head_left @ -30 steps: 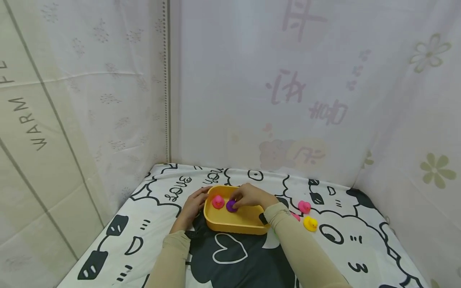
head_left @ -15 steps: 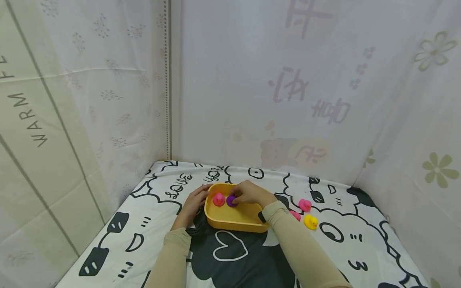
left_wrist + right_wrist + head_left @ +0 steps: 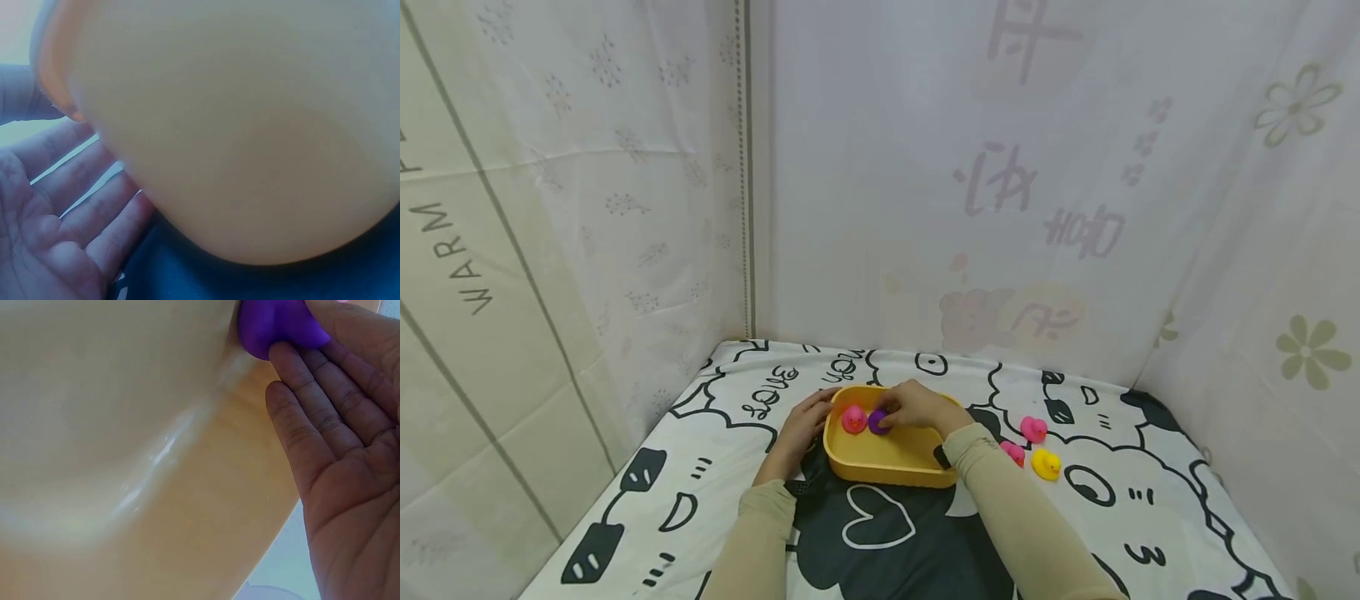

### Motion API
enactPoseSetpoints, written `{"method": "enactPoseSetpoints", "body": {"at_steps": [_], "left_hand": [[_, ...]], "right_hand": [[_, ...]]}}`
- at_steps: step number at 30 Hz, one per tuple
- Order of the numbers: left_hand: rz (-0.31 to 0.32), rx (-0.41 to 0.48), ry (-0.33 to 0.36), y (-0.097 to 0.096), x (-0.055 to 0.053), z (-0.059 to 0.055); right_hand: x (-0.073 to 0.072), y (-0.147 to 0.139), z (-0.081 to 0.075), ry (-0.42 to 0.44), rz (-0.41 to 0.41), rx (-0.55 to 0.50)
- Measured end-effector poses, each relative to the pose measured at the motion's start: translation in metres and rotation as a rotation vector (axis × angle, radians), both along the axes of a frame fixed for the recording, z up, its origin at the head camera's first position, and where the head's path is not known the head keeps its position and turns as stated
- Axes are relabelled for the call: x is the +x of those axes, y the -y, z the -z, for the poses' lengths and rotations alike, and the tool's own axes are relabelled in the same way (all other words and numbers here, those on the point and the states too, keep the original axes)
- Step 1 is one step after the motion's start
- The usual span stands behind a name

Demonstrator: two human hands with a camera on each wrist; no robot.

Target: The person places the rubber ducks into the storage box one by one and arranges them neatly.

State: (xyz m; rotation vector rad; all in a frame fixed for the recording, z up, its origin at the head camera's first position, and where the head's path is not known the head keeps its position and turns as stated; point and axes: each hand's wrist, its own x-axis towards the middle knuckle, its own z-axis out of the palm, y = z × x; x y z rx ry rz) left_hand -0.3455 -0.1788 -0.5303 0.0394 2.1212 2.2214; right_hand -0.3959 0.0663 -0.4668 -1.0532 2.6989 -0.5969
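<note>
A yellow plastic tray sits on the patterned cloth in front of the person. Inside, at its left end, is a pink rubber duck. Right beside it, a purple rubber duck is pinched between the thumb and fingers of the right hand, which reaches in over the tray's right side. The right wrist view shows that purple duck at the fingertips, near the tray wall. At the tray's outer left side is the left hand; the left wrist view shows its fingers extended, tips against the wall.
To the right of the tray lie a pink duck, another pink duck partly behind the right forearm, and a yellow duck. Pale printed curtains stand behind and at both sides of the black-and-white cloth.
The right hand and the purple duck have shifted slightly left, closer to the pink duck in the tray. The left hand stays at the tray's left side.
</note>
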Motion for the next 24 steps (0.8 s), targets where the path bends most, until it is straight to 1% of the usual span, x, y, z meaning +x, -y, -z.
{"method": "enactPoseSetpoints", "body": {"at_steps": [3, 8, 10, 15, 21, 24], "left_hand": [[-0.007, 0.003, 0.012, -0.002, 0.001, 0.003], [-0.003, -0.002, 0.006, -0.002, 0.004, 0.003], [0.002, -0.008, -0.006, -0.002, 0.005, 0.002], [0.008, -0.01, -0.011, -0.002, 0.003, 0.0], [0.001, -0.015, -0.003, -0.001, 0.003, 0.001], [0.005, -0.013, -0.019, 0.0, 0.002, 0.001]], "right_hand": [[0.003, -0.002, 0.002, 0.025, -0.016, -0.019], [0.006, -0.004, -0.001, 0.024, -0.051, -0.041], [0.007, -0.006, -0.004, 0.012, -0.036, -0.048], [0.007, -0.013, -0.009, 0.003, 0.022, -0.063], [0.008, -0.023, -0.012, -0.01, 0.045, -0.066], [0.008, -0.028, -0.014, -0.019, 0.057, -0.065]]}}
